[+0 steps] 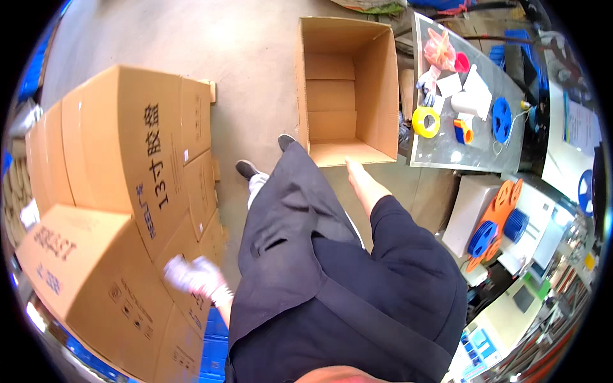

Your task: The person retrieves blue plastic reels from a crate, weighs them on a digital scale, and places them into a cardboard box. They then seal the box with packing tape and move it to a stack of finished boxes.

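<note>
An open, empty cardboard box (329,96) stands on the floor ahead of me. My bare right hand (356,171) is at its near rim. Only a narrow part of that hand shows, and I cannot make out how its fingers are bent or whether they grip the edge. My left hand (195,276), in a white glove, is low on the left, in front of a stack of closed cardboard boxes (96,143). Motion blurs its fingers, and nothing can be made out in them. Whether the glove touches the boxes I cannot tell.
At the right a metal-topped table (440,152) carries yellow tape (426,121), a tape dispenser (464,131), a blue reel (502,119) and a pink plastic bag (440,49). Nearer stands an orange rack (495,223) with blue reels. Blue plastic (215,348) lies below the stacked boxes.
</note>
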`<state>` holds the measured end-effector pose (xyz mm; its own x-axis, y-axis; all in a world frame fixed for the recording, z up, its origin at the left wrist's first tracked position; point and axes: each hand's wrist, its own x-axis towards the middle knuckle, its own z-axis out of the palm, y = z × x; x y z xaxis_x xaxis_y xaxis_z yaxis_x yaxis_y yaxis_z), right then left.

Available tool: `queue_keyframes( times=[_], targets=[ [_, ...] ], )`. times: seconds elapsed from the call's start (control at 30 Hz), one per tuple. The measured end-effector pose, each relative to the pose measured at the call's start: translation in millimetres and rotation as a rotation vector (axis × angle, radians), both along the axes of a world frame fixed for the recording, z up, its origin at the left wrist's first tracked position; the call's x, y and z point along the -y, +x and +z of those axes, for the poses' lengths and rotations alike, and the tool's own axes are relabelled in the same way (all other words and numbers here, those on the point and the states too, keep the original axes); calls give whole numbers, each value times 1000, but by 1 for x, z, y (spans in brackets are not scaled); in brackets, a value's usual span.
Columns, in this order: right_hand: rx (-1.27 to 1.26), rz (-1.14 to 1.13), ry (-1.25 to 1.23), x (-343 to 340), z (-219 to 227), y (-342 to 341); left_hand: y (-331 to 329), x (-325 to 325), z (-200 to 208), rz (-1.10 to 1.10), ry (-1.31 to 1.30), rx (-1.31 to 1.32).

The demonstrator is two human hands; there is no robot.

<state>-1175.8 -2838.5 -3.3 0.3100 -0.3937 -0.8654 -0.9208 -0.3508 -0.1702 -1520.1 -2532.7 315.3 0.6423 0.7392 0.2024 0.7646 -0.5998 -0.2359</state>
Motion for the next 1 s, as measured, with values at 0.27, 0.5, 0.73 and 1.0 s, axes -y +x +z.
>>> queue_keyframes(
  times=[0.27, 0.5, 0.73, 1.0],
  targets=[
    [230, -879, 206, 8, -77, -25, 60, 18, -101, -26, -1374, -62],
    [561, -538, 209, 6, -1, -16, 73, -10, -114, -234, -1332, -457],
    [583, -8, -115, 72, 177, -117, 137, 2, -187, 202, -2013, -23],
    [471, 346, -369, 158, 297, -308, 70, 74, -221, 1153, -2232, 279]
  ],
)
